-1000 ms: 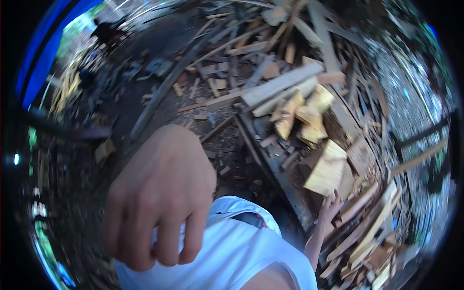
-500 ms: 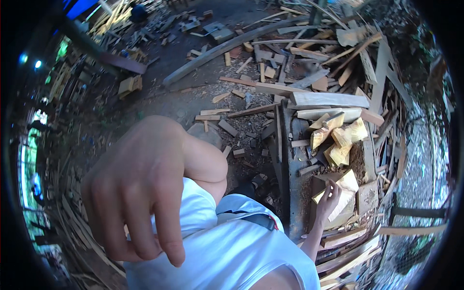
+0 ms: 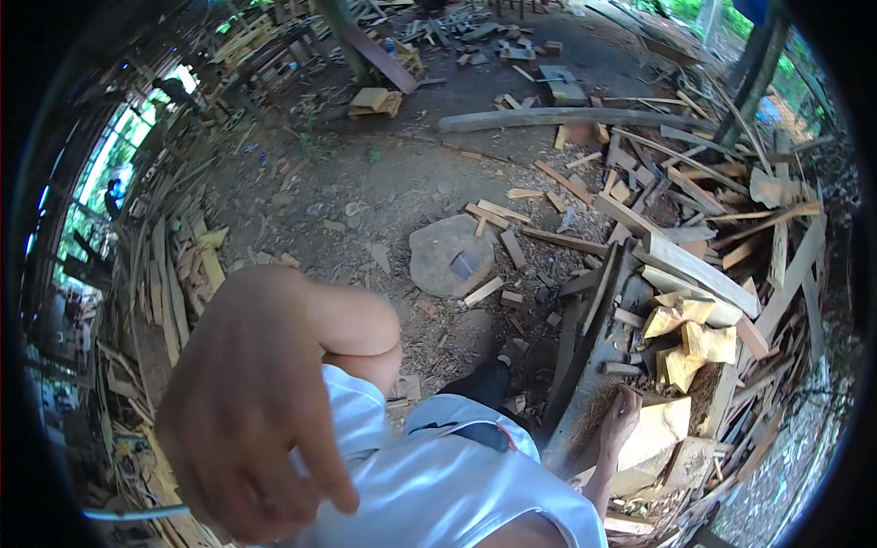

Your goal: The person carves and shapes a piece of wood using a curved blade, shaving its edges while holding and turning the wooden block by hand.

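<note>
My left hand (image 3: 260, 411) is raised close to the view, large and a little blurred. Its fingers bend downward and their inner side is hidden. A thin pale-blue rod or cable (image 3: 137, 513) meets its outer side; whatever the fingers grip cannot be made out. Farther down on the right, my right hand (image 3: 621, 418) has its fingers curled at the left edge of a pale yellow wooden block (image 3: 662, 429). That block rests on a sawdust-covered wooden bench (image 3: 585, 388). Several rough-cut yellow wood chunks (image 3: 699, 342) lie just beyond it on the same bench.
Long planks (image 3: 699, 271) and offcuts pile up behind and right of the bench. A round flat slab (image 3: 448, 256) is set in the littered ground. A long beam (image 3: 575, 117) crosses farther off. Stacked boards (image 3: 164, 292) line the left side, and a post (image 3: 345, 36) stands at the back.
The view has swung left, so the bench appears farther right and lower. My right hand has shifted to the block's left edge, its fingers more curled. The pale-blue rod or cable now shows.
</note>
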